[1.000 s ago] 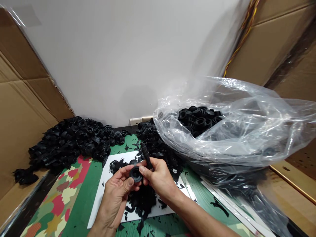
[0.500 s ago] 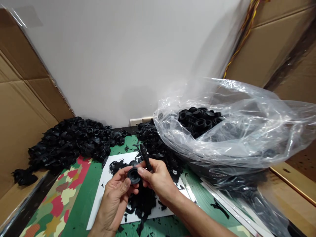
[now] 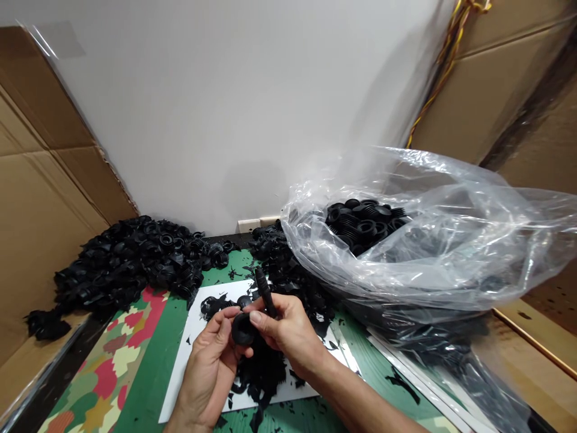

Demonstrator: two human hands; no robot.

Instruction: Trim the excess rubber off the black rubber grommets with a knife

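Between both hands is a round black rubber bellows-like part (image 3: 244, 329), its hollow side facing me. My left hand (image 3: 215, 349) grips its left edge with thumb and fingers. The thumb of my right hand (image 3: 288, 328) presses on its upper right rim, while the same hand also holds a black pen-shaped tool (image 3: 264, 288) pointing up and away; the tool's working end is hidden in the hand. Under the hands, black rubber scraps (image 3: 261, 373) lie heaped on a white board (image 3: 175, 385).
A large heap of black rubber parts (image 3: 130, 258) lies at the left, by a cardboard wall (image 3: 54, 156). At the right, a clear plastic bag (image 3: 433, 270) holds ribbed black parts (image 3: 360, 219). More black pieces (image 3: 274, 246) lie behind the board on the green tabletop (image 3: 148, 385).
The black rubber part has turned in the fingers, so its stepped inner ring no longer shows as before. My left thumb has shifted up along its edge. The tool stays in my right hand.
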